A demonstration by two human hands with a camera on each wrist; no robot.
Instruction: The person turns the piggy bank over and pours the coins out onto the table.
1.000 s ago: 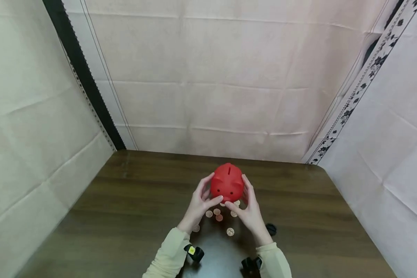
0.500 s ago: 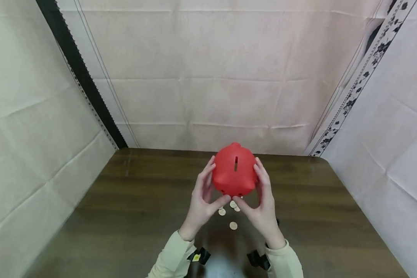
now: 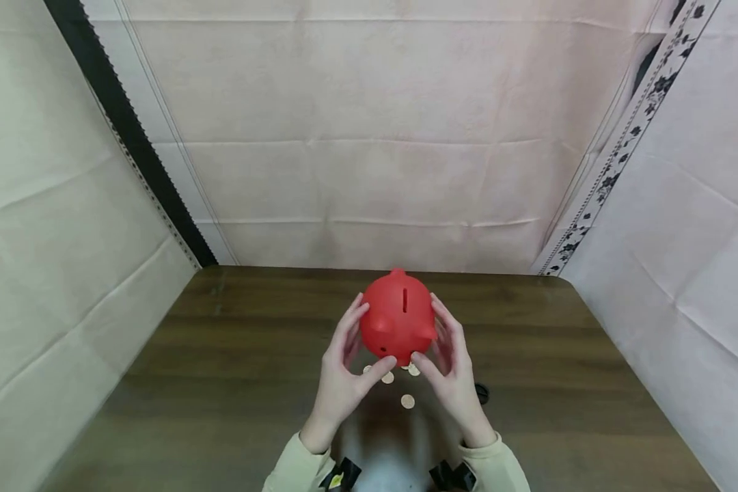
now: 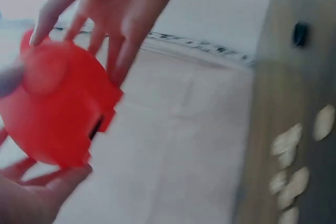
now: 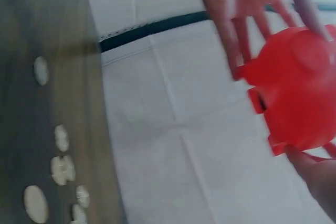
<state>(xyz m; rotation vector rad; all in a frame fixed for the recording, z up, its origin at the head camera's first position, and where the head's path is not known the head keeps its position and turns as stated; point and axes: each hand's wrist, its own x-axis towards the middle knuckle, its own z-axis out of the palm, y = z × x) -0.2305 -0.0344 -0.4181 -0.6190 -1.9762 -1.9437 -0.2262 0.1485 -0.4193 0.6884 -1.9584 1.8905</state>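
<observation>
A red piggy bank [image 3: 400, 318] is held up between both hands, its coin slot facing the head camera and its snout end tipped down toward the person. The left hand [image 3: 338, 386] grips its left side, fingers along the flank and thumb at the front edge. On the right side, the right hand [image 3: 458, 389] holds it the same way. Both wrist views show the bank above the table, with a dark opening [image 4: 96, 127] on its underside. Several coins [image 3: 408, 402] lie on the table below and in front of it, some hidden by the bank and hands.
A small round black piece [image 3: 482, 393] lies on the brown wooden table [image 3: 559, 383], just right of the right hand. Pale cloth [image 3: 369, 171] hangs behind the table and along both sides. Black wrist cameras [image 3: 454, 476] sit at the sleeves.
The bank was raised toward the head camera and tipped so the slot shows more and the face less. Over the last half second it shifted slightly left and down in view; both hands kept hold.
</observation>
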